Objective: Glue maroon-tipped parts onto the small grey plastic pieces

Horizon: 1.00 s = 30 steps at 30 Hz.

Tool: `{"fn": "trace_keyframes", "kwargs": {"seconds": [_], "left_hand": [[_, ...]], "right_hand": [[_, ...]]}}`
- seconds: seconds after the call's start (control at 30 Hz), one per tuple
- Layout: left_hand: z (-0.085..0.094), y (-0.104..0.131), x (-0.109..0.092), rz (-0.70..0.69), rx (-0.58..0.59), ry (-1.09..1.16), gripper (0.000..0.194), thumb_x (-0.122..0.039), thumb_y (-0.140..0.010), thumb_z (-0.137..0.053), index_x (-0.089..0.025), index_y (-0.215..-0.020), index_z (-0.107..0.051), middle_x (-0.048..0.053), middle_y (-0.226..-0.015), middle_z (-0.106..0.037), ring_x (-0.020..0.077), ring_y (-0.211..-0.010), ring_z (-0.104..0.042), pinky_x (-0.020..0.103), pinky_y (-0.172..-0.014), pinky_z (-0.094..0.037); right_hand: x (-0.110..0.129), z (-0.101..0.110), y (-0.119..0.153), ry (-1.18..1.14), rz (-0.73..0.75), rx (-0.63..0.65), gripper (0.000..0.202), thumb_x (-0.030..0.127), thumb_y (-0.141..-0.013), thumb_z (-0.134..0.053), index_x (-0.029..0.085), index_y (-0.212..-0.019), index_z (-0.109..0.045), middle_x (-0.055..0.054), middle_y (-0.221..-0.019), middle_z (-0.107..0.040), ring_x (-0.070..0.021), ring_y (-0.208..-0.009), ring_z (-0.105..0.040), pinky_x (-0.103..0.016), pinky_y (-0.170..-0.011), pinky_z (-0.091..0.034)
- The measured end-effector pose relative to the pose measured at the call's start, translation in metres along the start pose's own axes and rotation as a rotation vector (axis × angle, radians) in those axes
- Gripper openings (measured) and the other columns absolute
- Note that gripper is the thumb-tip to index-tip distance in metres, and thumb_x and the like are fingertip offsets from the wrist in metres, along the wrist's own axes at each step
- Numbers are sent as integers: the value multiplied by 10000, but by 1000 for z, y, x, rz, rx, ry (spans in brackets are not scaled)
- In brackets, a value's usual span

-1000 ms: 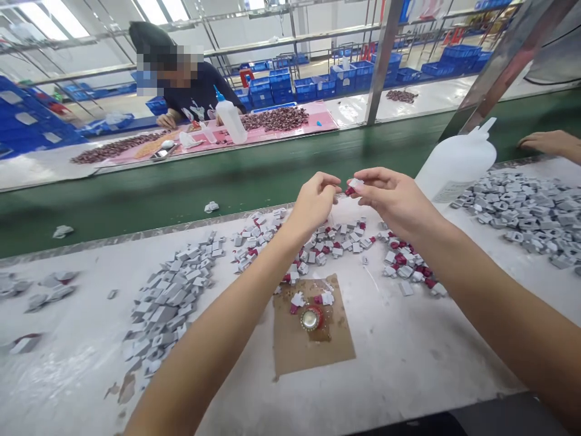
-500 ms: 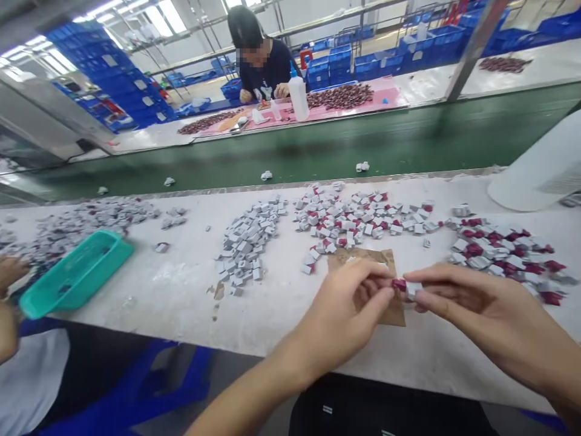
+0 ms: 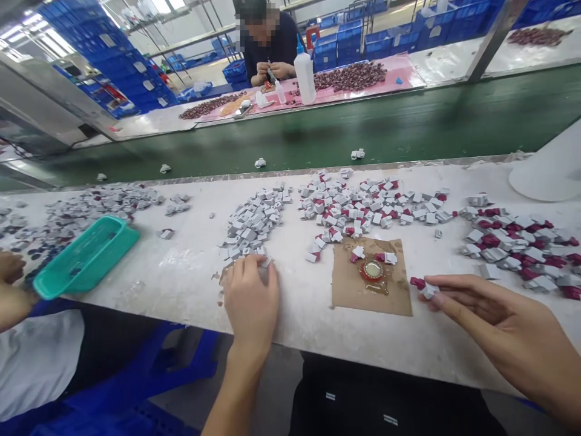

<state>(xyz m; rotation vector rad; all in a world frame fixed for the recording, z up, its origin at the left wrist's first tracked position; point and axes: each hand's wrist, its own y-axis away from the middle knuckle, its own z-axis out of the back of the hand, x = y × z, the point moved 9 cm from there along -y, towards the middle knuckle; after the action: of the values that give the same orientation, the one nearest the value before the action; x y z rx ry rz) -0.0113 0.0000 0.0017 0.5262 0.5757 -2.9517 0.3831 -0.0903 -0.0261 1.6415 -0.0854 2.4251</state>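
Red-and-grey pc is just off the R edge of the cardboard, pinched btwn thumb & fingertips of the R hand. Grip's on the grey end; dark red end sticks out free, pointing L toward the card & a bit away from the worker. Long axis runs nearly crosswise, slight slant, grey end nearer the worker.

L hand is palm down at the near end of the plain grey pile, fingers curled, thumb out to the side. A grey pc shows btwn thumb & fingers; can't tell if it's gripped or only touched.

On the card: a red-rimmed cap, wet patch by its near side, plus 2 more red-and-grey pcs. The R one lies approx. crosswise, red end L; the L one slants, red end toward the worker.

Behind the card, a mixed pile; another mixed pile beyond the R hand. Teal tray far L, next to a co-worker's hand. Green belt w/ a few spaced grey pcs runs past the table; across it, a 2nd co-worker in a dark top, w/ a blue-tipped bottle nearby.
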Motion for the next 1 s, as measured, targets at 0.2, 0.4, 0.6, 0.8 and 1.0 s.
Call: {"fn": "trace_keyframes", "kwargs": {"seconds": [0.2,0.4,0.6,0.8,1.0], "left_hand": [[-12,17,-25,-38,155,322,187,-300,-991,-635,-237,-1097,-776,79,-1034,-716,257,-880,-723,424,-843,-635],[-15,28,-36,7,271,456,167,-395,-1009,-698,-267,-1040,-801,75,-1115,-780,272,-1032,-758,425,-949,-643],[-21,30,-32,96,344,475,299,-482,-982,-757,-268,-1185,-801,78,-1092,-794,309,-1070,-737,459,-961,-617],[-28,28,-31,102,379,482,279,-510,-1000,-721,-268,-1102,-816,76,-1062,-799,318,-1090,-735,490,-1030,-575],[-30,37,-37,29,499,466,247,-460,-1009,-733,-307,-1181,-821,51,-1048,-777,295,-1064,-716,419,-929,-571]], "right_hand": [[23,-13,-2,-19,31,-57,320,575,-996,-886,291,-1140,-925,-75,-1101,-939,-292,-971,-924,-354,-921,-780],[32,-36,0,-55,37,-11,279,547,-1037,-851,299,-1147,-920,-62,-1147,-931,-280,-1005,-909,-370,-911,-770],[41,-41,-5,-40,77,-27,218,466,-1083,-813,313,-1207,-906,-56,-1212,-917,-289,-1085,-885,-421,-970,-741],[52,-49,-14,54,185,-36,172,345,-1113,-745,298,-1184,-894,-46,-1131,-911,-266,-975,-866,-423,-890,-711],[59,-51,-15,89,241,-25,187,300,-1123,-723,296,-1199,-894,-46,-1170,-910,-284,-1087,-861,-424,-891,-685]]}}
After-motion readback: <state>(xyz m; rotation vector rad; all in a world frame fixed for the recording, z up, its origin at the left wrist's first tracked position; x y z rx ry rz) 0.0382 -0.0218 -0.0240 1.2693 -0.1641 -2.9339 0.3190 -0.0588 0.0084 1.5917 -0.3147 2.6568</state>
